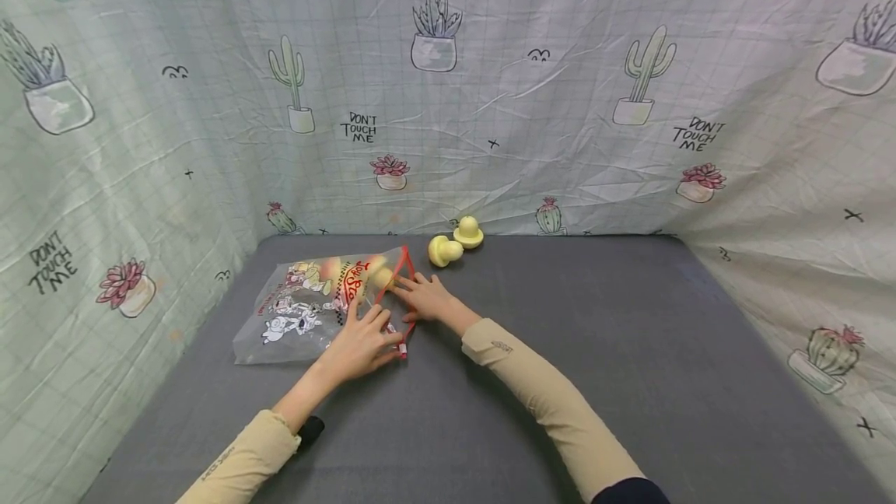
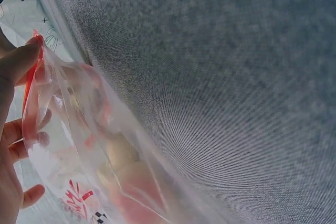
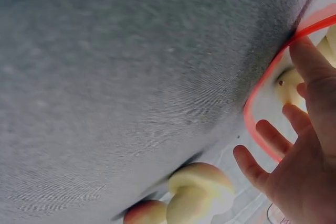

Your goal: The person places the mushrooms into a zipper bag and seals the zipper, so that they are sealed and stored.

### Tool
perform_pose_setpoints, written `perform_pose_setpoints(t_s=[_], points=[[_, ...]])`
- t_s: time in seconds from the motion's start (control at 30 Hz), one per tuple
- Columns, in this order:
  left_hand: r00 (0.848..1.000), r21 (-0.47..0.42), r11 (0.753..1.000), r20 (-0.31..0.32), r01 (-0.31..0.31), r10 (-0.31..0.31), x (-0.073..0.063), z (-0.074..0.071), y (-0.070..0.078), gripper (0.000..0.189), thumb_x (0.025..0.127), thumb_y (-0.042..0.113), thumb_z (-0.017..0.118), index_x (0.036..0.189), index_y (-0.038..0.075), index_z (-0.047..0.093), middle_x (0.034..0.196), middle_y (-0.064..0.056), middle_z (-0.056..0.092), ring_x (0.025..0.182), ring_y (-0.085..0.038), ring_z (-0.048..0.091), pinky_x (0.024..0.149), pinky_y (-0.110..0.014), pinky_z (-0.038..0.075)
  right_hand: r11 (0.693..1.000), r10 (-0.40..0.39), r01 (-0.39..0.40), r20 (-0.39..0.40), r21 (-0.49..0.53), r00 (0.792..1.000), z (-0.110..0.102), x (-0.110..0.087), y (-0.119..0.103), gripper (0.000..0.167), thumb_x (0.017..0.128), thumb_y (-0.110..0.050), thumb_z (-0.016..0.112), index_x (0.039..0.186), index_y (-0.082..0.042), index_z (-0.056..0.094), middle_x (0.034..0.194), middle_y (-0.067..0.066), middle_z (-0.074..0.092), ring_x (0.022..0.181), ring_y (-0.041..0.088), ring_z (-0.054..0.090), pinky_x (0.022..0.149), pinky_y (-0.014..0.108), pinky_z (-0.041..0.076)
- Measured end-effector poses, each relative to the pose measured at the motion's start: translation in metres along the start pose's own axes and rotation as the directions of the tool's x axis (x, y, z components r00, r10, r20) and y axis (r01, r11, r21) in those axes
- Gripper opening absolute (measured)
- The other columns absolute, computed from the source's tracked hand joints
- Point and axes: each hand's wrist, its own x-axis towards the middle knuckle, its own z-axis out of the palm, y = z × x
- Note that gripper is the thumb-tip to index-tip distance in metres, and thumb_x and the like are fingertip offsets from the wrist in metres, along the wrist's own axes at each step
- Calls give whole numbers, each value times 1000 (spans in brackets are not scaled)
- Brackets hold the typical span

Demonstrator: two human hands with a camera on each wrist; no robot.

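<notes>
A clear zip bag (image 1: 294, 344) with a red zip edge (image 3: 258, 88) and printed cartoon figures lies at the table's left. Inside it are yellow and reddish mushroom-shaped pieces, partly blurred by the plastic. My left hand (image 1: 355, 347) pinches the bag's mouth, thumb on the red edge. At the opening, my right hand (image 1: 430, 300) has its fingers spread, the thumb touching the rim. One pale yellow piece (image 3: 287, 85) shows within the mouth, close to the right fingers. Whether they touch it I cannot tell. Two mushroom-shaped pieces, one on its side (image 1: 444, 252) and one stem-up (image 1: 468, 233), sit beyond the bag.
The grey table (image 1: 602, 348) extends to the right of both arms. A printed cloth (image 1: 490, 115) with cactus drawings hangs along the back and sides. Some small black object (image 1: 311, 431) shows beside the left sleeve.
</notes>
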Motion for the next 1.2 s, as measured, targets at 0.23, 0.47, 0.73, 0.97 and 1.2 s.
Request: perform_pose_setpoints(t_s=[0.23,0.47,0.73,0.97,1.2], points=[[1000,7,1000,-15,-1,1,1,-2,0,23,72,45,67,89,30,67,84,-2,51,88,-21,48,88,-60,31,1000,5,-6,32,19,999,-1,4,0,77,78,-51,54,142,-29,18,149,-7,19,120,17,35,93,45,37],[1000,4,1000,-14,3,-2,2,-3,0,23,72,45,67,89,29,67,83,-2,51,86,-22,48,88,-59,31,999,15,-17,44,37,999,1,2,3,74,80,-53,49,142,-28,19,150,-7,17,124,21,33,98,49,34],[1000,2,1000,2,14,-14,1,-2,1,25,73,45,67,91,29,67,86,-3,53,88,-22,48,90,-60,29,999,13,-14,18,42,1000,4,-2,1,68,83,-51,47,142,-28,22,149,-5,20,119,19,36,95,47,36],[1000,5,1000,3,10,-10,0,-1,2,24,74,46,65,91,29,67,88,-2,54,90,-22,49,91,-60,29,1000,12,-12,-38,23,999,5,-5,-2,61,85,-47,49,139,-27,29,148,-4,24,114,17,39,90,44,40],[1000,0,1000,2,3,-3,0,-2,3,23,72,44,68,89,28,66,88,-2,54,89,-20,48,91,-63,30,1000,-28,27,-105,-13,994,8,-10,2,56,86,-45,50,137,-26,35,146,-3,28,116,18,40,90,43,40]])
